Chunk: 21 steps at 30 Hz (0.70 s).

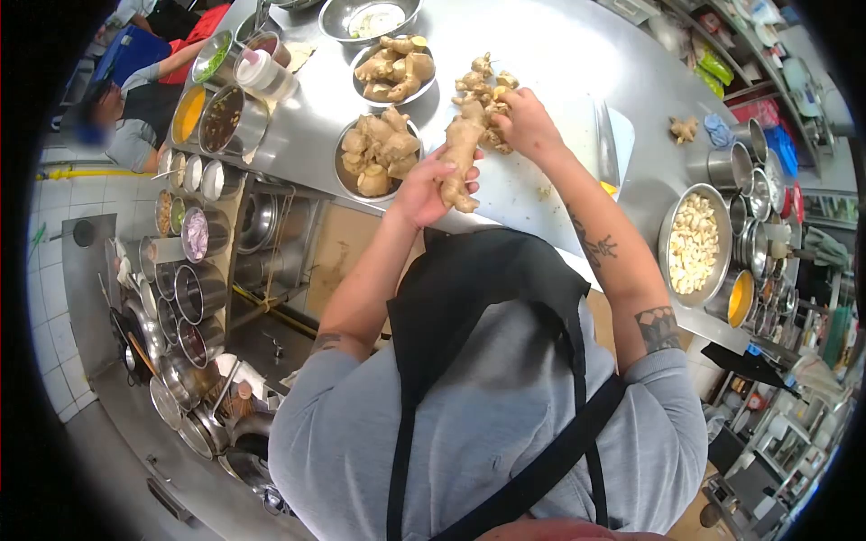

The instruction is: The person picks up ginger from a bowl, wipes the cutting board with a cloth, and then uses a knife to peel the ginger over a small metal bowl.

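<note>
My left hand (424, 191) is closed around a long, knobby ginger root (464, 144), held upright over the near left part of a white cutting board (532, 212). My right hand (534, 126) is just beyond it, with fingers closed on a piece in a pile of ginger (478, 81); the fingertips are partly hidden. Left of my hands stand two metal bowls of ginger: the nearer bowl (345, 178) and the farther bowl (421, 95). A wide-bladed knife (604, 135) lies on the right side of the board.
A large bowl of cut pale pieces (693, 242) stands at right, near a loose ginger piece (683, 129) and a blue cloth (719, 131). Sauce pots (233, 123) and a squeeze bottle (262, 72) line the left. Another person (144, 117) works at far left.
</note>
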Available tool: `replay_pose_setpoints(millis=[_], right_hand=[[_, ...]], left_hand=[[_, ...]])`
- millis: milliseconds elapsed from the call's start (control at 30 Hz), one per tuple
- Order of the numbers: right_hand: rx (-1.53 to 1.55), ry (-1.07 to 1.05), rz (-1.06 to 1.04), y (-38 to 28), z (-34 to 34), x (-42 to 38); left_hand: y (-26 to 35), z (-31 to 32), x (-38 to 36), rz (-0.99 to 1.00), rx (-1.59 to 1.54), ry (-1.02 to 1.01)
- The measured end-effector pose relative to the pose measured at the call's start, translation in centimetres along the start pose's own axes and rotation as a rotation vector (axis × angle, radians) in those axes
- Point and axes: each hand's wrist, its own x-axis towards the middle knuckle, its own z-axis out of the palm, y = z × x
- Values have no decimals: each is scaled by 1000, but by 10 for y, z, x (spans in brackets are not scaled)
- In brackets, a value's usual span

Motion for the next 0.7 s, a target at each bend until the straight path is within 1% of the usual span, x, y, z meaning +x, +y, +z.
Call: replay_pose_setpoints(millis=[67,167,233,300,333,367,400,433,500,567,667,700], right_hand=[[17,7,14,-4,-10,-7],[68,29,51,-4,-27,-31],[80,78,56,9,-42,-58],[35,140,137,38,-55,-96],[12,169,177,42,-62,-110],[70,193,223,45,-65,-121],[129,219,273,38,-73,-129],[190,249,324,30,-81,-135],[233,191,261,5,-96,-135],[341,47,251,-13,-103,-136],[155,-320,284,-33,-120,-141],[187,-323,243,-25,-121,-148]], left_hand=[[2,1,0,13,15,99],[7,4,2,-26,72,148],[10,10,5,-44,281,149],[9,12,10,-84,518,137],[8,11,14,-112,653,127],[5,12,17,-144,788,116],[3,25,18,-142,832,126],[2,34,21,-187,898,103],[-1,52,28,-278,1036,44],[-7,72,34,-342,1113,17],[-19,83,43,-390,1192,-87],[-23,75,47,-385,1219,-136]])
